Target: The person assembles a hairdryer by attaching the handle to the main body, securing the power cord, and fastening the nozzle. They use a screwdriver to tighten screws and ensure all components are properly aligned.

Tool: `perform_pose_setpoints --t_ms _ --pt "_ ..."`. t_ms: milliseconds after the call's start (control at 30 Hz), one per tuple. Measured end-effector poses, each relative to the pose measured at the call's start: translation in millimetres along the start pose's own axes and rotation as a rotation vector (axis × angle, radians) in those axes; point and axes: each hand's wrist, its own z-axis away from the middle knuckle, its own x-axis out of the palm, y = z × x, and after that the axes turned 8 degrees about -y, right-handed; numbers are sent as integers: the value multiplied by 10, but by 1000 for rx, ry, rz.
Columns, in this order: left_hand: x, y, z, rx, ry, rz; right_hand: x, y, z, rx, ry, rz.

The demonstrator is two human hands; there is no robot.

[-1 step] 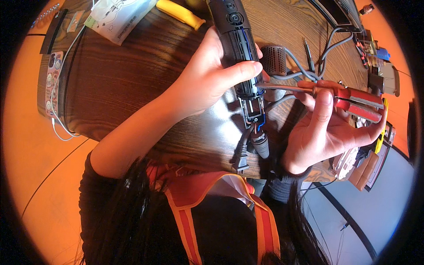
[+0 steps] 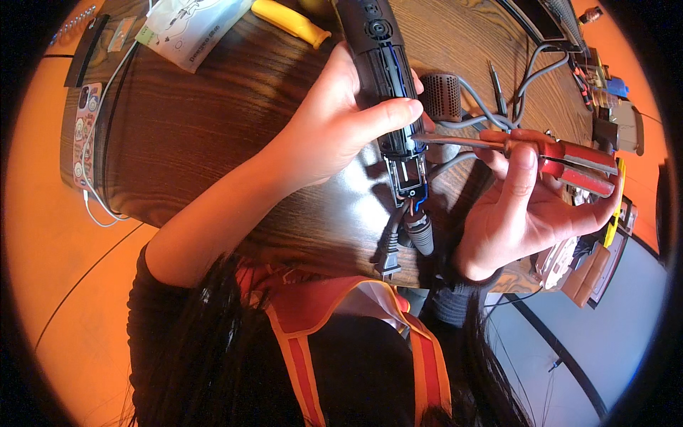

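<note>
My left hand (image 2: 338,124) is closed around a black tubular electric appliance (image 2: 377,60), its thumb pressed across the body. The lower part of the casing is open, with blue wires and a pale inner strip showing. A ribbed cord sleeve (image 2: 420,235) hangs from its lower end. My right hand (image 2: 516,206) grips a red-handled screwdriver (image 2: 562,160) between thumb and fingers, its shaft pointing left. The metal tip meets the open casing just below my left thumb; whether it is wedged into a gap cannot be made out.
A dark perforated cylinder (image 2: 441,97) and looped grey cord (image 2: 530,85) lie right of the appliance. Its black plug (image 2: 388,263) is near the table's front edge. Farther back are a yellow handle (image 2: 292,23) and a plastic packet (image 2: 192,32). A phone (image 2: 87,128) with a white cable lies left.
</note>
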Motion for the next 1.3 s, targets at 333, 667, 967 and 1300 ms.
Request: perform_pose_setpoints --t_ms 333,667,967,1300 --pt "12 30 3 8 -49 7 -44 23 -19 100 -68 12" --pt "-37 27 -46 7 -11 -76 -101 54 -94 -34 -122 -70" --pt "-30 22 -41 -12 7 -69 -60 38 -84 -45 -163 -46" --pt "-24 6 -34 -26 12 30 -89 50 -83 -48 -187 -39"
